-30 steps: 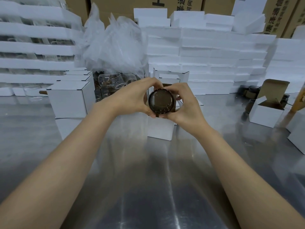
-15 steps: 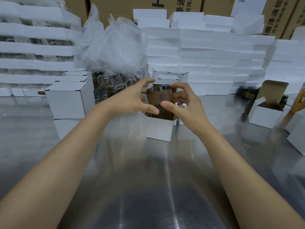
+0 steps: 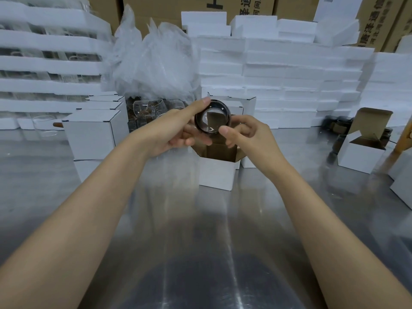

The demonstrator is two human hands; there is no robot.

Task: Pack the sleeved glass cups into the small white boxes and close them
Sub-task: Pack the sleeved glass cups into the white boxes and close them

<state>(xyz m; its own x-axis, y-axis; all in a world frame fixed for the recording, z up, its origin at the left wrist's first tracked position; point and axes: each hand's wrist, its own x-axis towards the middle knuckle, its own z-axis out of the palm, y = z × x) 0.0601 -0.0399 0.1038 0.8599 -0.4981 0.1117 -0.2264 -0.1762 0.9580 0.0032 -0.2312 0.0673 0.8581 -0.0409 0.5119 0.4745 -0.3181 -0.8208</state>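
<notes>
Cup, upright at the open box a moment ago, now tipped end-on above it, fingers of left hand and right hand clamped round it; not yet packed.

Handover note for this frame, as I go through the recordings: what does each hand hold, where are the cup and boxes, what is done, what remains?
Hands: the left hand grips the sleeved cup from its left side. The right hand pinches its lower right edge.
Things: the cup is in the air, one end toward the camera, just above the open box on the steel table.
Done: closed boxes stand stacked at the left.
Left: lower this cup in and close the flaps. A second open box waits at the right, with more sleeved cups behind it.
</notes>
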